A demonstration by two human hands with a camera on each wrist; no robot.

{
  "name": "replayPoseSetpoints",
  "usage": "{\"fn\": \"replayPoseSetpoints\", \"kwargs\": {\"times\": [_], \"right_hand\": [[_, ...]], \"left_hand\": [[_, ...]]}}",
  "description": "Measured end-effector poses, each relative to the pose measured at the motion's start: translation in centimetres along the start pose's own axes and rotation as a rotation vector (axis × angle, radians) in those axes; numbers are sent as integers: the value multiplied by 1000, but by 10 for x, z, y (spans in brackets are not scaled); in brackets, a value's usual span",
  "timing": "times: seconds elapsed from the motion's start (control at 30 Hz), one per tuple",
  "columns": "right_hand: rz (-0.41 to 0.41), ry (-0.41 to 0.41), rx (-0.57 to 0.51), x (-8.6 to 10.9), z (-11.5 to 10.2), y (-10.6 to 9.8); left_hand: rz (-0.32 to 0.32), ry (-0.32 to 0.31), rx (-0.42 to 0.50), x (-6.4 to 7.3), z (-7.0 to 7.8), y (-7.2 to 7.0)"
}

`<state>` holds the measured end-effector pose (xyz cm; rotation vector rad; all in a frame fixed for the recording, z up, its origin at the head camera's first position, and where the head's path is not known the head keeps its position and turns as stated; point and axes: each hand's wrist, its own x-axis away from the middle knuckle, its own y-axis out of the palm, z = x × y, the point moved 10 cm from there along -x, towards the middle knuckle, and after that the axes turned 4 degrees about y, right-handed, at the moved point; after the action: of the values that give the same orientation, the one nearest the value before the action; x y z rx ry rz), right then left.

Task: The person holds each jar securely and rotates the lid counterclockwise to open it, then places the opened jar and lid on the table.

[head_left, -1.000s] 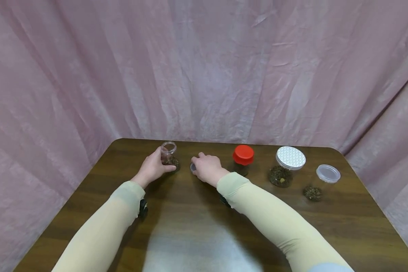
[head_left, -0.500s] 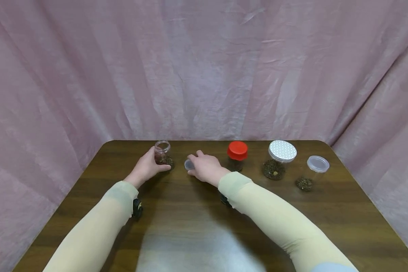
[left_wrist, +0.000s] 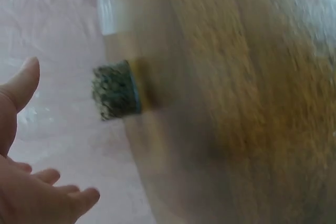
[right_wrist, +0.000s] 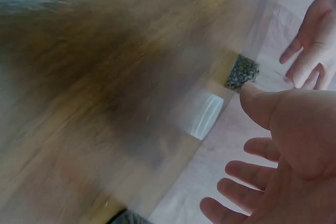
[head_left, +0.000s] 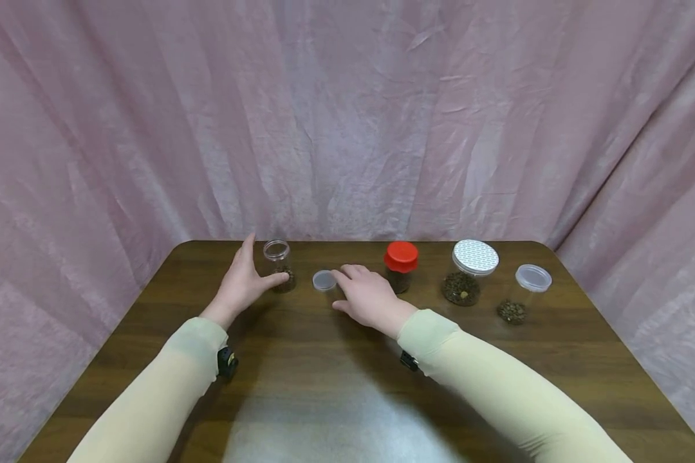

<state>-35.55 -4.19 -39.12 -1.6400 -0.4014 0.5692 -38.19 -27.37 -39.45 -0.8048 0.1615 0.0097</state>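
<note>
A clear lidless jar (head_left: pixel 279 263) stands upright near the table's back edge, with dark green-brown bits in its bottom. My left hand (head_left: pixel 240 286) is just left of it, fingers straight and thumb spread out in front of the jar; whether the thumb touches it I cannot tell. To the jar's right stands a small clear container (head_left: pixel 324 280) with a translucent lid, no filling visible. My right hand (head_left: pixel 370 299) hovers at that container's right side, fingers loosely extended and holding nothing. In the right wrist view, the container's pale lid (right_wrist: pixel 207 116) lies apart from my thumb.
Toward the right stand a red-capped jar (head_left: pixel 401 257), a larger jar with a patterned white lid (head_left: pixel 476 258), and a clear-lidded jar (head_left: pixel 533 280), all holding dark bits. Behind the wooden table (head_left: pixel 301 386) hangs a pink curtain (head_left: pixel 347 116).
My left hand has let go of the lidless jar and drawn left, fingers straightened. The right hand has come off the small lidded container and shifted right, toward me.
</note>
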Motion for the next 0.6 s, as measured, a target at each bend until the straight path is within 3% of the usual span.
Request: {"fn": "replayPoseSetpoints", "kwargs": {"times": [0.37,0.6], "right_hand": [[117,-75,29,43,2,-28],[170,-79,53,70,13,-35]], "left_hand": [[157,119,-114,20,44,-13],[224,238,-211,39,73,-11]]}}
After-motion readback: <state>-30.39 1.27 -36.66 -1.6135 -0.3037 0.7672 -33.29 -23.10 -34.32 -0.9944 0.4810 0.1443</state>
